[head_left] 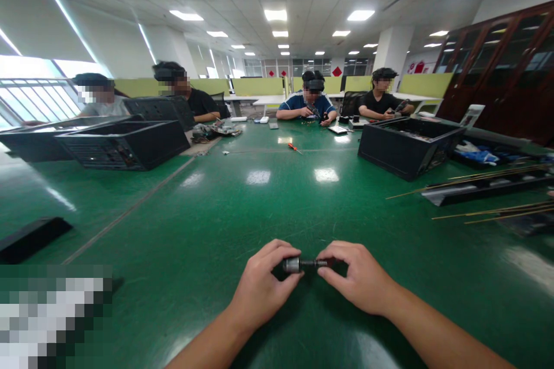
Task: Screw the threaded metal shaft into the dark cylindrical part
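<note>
A wide green surface (242,207) runs through a bright open-plan office under rows of ceiling lights. Near its front edge the left hand (262,285) and the right hand (359,277) meet close to the surface. Between them they hold a small metal cylinder (292,265) with a dark shaft (314,263) sticking out of its right end. The left grip is closed on the silver cylinder with thumb and fingertips. The right grip pinches the far end of the shaft, fingers curled in. The piece lies level, low in the middle of the view.

Farther off, an open black computer case (125,144) sits on the left and another black case (407,147) on the right, with thin wooden sticks (489,176) just beside it. An orange-handled screwdriver (295,148) lies alone mid-surface. Four people (309,105) sit at the far end, busy with their own hands.
</note>
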`<state>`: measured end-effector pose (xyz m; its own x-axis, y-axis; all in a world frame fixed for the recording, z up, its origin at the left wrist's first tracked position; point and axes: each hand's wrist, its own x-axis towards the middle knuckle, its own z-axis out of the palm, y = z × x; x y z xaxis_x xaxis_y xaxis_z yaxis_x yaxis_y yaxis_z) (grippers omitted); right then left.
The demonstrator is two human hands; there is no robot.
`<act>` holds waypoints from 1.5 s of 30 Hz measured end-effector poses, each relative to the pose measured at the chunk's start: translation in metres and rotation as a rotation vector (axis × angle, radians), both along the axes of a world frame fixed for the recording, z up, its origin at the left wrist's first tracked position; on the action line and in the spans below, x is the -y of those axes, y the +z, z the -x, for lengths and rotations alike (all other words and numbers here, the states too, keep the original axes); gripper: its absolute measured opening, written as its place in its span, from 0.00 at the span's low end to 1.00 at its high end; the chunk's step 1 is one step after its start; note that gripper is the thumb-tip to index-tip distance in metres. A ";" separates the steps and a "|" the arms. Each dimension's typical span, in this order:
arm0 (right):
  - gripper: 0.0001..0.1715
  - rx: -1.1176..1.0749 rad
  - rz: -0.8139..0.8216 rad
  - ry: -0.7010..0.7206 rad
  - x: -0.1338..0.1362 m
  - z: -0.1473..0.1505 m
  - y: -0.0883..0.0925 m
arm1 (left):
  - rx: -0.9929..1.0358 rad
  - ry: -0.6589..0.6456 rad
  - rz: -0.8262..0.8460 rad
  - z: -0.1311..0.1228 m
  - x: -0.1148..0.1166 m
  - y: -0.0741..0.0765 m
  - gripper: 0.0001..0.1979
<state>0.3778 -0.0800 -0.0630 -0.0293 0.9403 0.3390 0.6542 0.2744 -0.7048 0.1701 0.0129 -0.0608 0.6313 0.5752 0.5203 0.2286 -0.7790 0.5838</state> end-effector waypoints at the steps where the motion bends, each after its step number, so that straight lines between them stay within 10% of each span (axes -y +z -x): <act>1: 0.05 0.002 -0.002 -0.002 0.000 0.000 0.000 | -0.001 0.002 -0.004 0.000 0.000 0.000 0.13; 45: 0.05 0.014 -0.026 -0.034 0.000 -0.008 0.004 | 0.004 0.060 -0.029 0.005 -0.008 -0.001 0.13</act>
